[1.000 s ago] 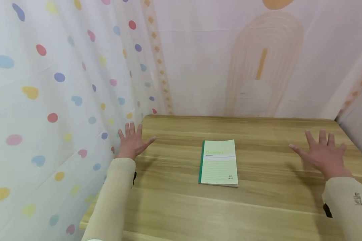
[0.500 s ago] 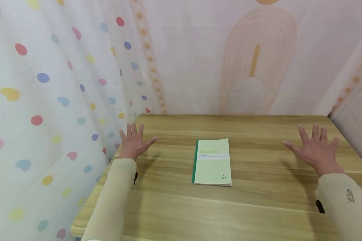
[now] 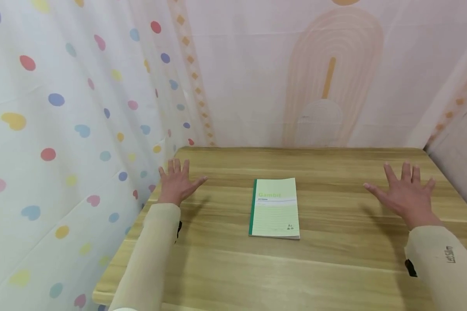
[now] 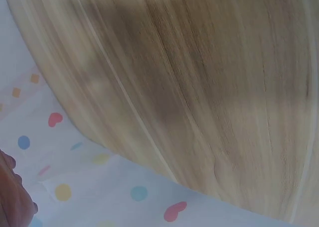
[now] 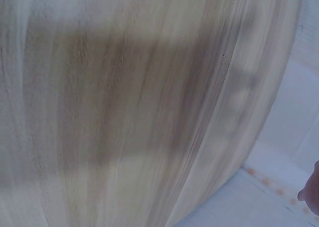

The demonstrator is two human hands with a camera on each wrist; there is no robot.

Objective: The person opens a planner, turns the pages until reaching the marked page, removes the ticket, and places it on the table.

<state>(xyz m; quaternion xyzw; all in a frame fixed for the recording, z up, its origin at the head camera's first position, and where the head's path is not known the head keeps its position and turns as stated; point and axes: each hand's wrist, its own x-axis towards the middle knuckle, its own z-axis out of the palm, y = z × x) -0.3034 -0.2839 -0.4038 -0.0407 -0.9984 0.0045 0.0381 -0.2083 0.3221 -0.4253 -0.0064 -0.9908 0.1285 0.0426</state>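
A pale green notebook (image 3: 274,211) with a dark green spine lies flat on the wooden table, its cover printed "Gambit". To its left my left hand (image 3: 177,185) is held over the table with fingers spread and straight, holding nothing. My right hand (image 3: 408,196) is to the notebook's right, also spread wide and holding nothing. Both hands are apart from the notebook and cast shadows on the wood. In the left wrist view only a bit of the left hand (image 4: 15,197) shows at the lower left. A fingertip of the right hand (image 5: 311,192) shows in the right wrist view.
The wood-grain table (image 3: 233,272) has its left edge beside a curtain (image 3: 81,172) with coloured dots and hearts. Behind the far edge hangs a pinkish curtain (image 3: 249,86) with an arch print. A grey surface (image 3: 461,160) borders the table's right side.
The view swung slightly to the right over the first half second, then held nearly steady. My left hand has shifted a little rightward in view. The notebook stays in place on the table.
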